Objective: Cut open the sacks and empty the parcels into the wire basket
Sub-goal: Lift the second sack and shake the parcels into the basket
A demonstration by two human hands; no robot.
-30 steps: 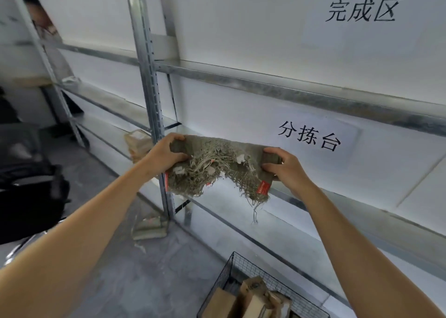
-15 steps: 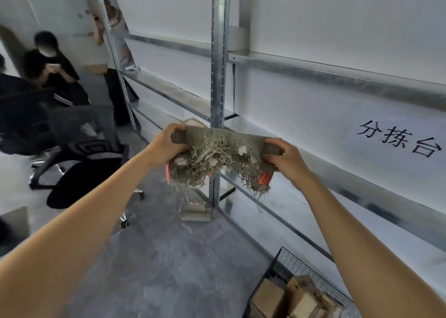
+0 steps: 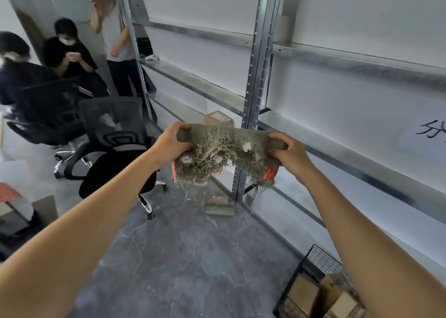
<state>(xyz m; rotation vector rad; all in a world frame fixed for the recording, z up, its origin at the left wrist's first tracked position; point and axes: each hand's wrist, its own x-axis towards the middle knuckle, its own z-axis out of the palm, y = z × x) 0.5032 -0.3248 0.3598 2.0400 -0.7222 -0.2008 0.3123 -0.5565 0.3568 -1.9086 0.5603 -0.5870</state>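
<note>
I hold a frayed, folded burlap sack (image 3: 224, 156) with red markings out in front of me at chest height. My left hand (image 3: 172, 144) grips its left end and my right hand (image 3: 288, 154) grips its right end. Loose threads hang from its torn middle. The black wire basket (image 3: 311, 262) stands on the floor at the lower right, with several cardboard parcels (image 3: 304, 293) inside it. Another folded sack (image 3: 218, 205) lies on the floor by the shelf post.
A metal shelving rack (image 3: 253, 100) runs along the right wall; a cardboard box (image 3: 218, 117) sits on its low shelf. A black office chair (image 3: 115, 153) stands to the left. Three people (image 3: 70, 59) are at the back left. Grey floor lies between.
The view has swung to the left, bringing the chair and people into sight and moving the basket toward the right edge. Both hands keep their grip on the sack.
</note>
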